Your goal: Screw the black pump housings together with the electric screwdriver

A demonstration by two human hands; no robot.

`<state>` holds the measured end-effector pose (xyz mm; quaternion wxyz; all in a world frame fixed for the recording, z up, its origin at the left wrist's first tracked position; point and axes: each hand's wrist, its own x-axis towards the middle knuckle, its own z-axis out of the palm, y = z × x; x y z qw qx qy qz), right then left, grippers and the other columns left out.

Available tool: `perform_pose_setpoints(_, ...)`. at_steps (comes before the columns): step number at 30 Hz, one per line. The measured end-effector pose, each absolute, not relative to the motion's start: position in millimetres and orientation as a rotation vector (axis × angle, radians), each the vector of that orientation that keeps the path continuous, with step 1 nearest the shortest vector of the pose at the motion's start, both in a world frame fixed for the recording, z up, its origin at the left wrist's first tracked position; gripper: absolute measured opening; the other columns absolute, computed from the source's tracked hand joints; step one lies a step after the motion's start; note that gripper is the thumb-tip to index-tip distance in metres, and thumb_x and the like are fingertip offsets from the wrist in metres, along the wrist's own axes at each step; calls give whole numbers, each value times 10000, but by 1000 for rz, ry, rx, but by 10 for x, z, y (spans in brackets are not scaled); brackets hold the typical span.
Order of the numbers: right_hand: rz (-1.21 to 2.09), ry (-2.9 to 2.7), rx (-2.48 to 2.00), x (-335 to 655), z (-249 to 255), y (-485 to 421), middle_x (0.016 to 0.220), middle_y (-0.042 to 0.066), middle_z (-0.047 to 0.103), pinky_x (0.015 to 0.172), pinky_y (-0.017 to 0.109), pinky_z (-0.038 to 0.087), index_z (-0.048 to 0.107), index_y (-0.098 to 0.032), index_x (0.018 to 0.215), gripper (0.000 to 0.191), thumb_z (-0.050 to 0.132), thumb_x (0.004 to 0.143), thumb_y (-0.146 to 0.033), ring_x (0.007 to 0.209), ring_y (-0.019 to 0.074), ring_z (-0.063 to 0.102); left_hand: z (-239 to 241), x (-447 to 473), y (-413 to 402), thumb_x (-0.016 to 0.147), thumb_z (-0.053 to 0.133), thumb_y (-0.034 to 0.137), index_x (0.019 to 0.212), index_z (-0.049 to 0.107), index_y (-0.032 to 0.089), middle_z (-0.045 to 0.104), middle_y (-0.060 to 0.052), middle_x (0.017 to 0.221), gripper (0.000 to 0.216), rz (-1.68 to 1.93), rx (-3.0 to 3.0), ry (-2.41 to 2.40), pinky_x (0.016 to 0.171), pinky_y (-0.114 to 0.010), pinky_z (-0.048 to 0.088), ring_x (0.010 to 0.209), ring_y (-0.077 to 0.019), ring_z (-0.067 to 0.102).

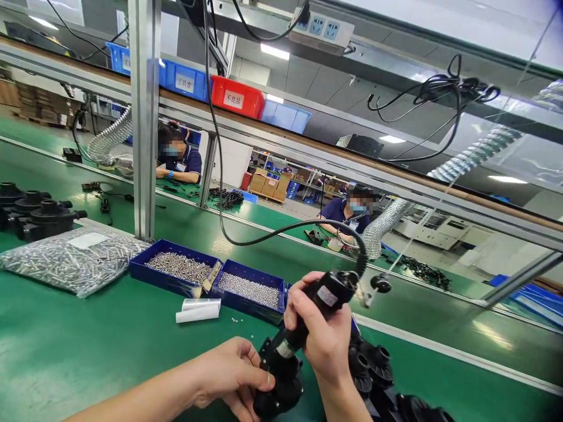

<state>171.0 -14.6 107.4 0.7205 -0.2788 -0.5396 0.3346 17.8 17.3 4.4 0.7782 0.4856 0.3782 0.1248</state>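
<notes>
My right hand (323,331) is wrapped round a black electric screwdriver (303,331), tilted, with its cable leaving the top end. Its lower end points down onto a black plastic housing (281,384); the tip is hidden, so contact cannot be made out. My left hand (237,375) grips the left side of this housing, thumb on top and fingers partly hidden below. Beyond them are blue trays, one with screws (178,266) and one with small metal pieces (248,291). A white roll (197,310) lies in front of them.
More black housings stand at lower right (373,369) and far left (48,217). A clear bag of screws (79,258) lies by the metal post (145,123). The screwdriver cable (264,237) loops above the bench. Two co-workers (180,158) sit across, behind the frame.
</notes>
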Motion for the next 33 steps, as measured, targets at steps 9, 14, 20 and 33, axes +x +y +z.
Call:
perform_pose_setpoints(9,906,-1230,-565,1631,1041,-127,789,-26,628,484,219,417,577,-236,1073,308,821,935,-364,480,96,523,34,162,152,460,969,432,814,547,181,692,-80,676,606,339,1012,785,433,-227,602,508,-148,635)
perform_pose_setpoints(14,770,-1216,-672,1597,995,-113,819,-6,648,513,233,478,604,-223,1104,259,797,977,-341,530,112,572,25,177,143,438,961,363,811,530,193,660,-35,652,595,403,975,828,410,-251,599,494,-135,584)
perform_pose_setpoints(20,730,-1251,-666,1575,990,-119,831,-3,642,536,252,509,608,-223,1108,235,772,1004,-355,558,127,586,-33,210,125,465,898,332,788,542,188,624,-13,628,501,446,954,855,389,-257,588,476,-127,552)
perform_pose_setpoints(33,800,-1222,-641,1544,950,-81,725,-48,551,436,207,406,569,-215,1056,270,770,991,-384,453,88,489,101,188,35,493,855,312,808,496,205,611,23,656,490,503,973,895,377,-238,568,490,-121,549)
